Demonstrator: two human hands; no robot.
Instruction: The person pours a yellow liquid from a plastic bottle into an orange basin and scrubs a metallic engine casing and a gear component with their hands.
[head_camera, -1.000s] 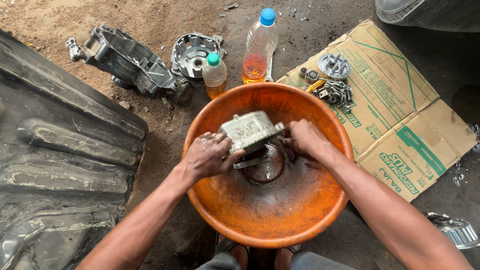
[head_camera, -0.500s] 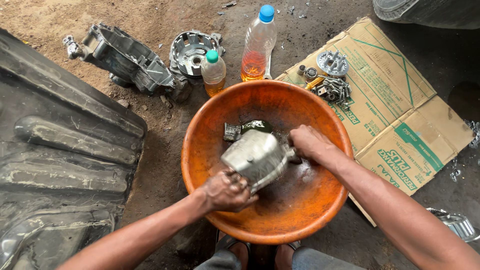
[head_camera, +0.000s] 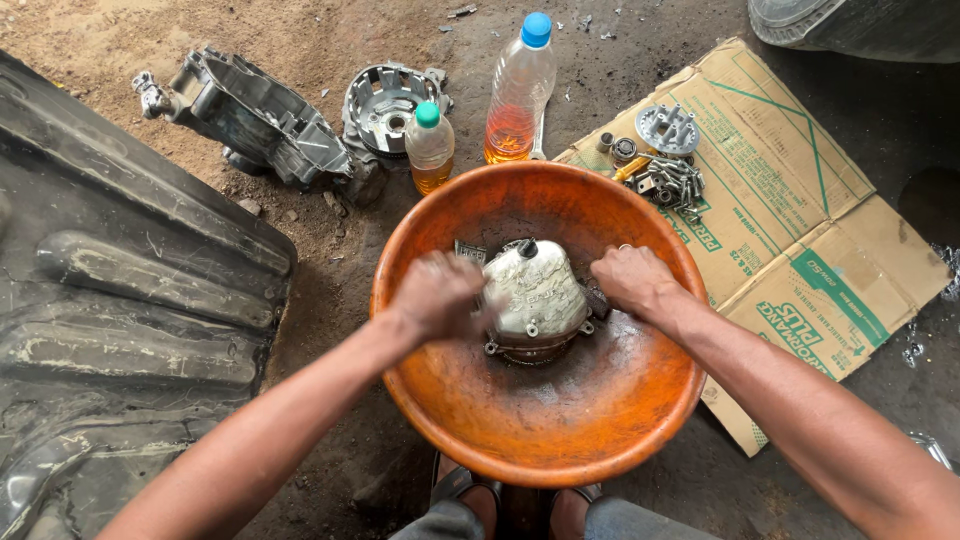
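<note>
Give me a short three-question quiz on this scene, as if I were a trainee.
1. True or false: both hands are on the metal engine cover inside the orange basin.
2. Which bottle is taller: the blue-capped bottle or the green-capped bottle?
3. What lies under the small metal parts to the basin's right?

Key:
1. True: left hand and right hand each touch it.
2. The blue-capped one.
3. Flattened cardboard.
</note>
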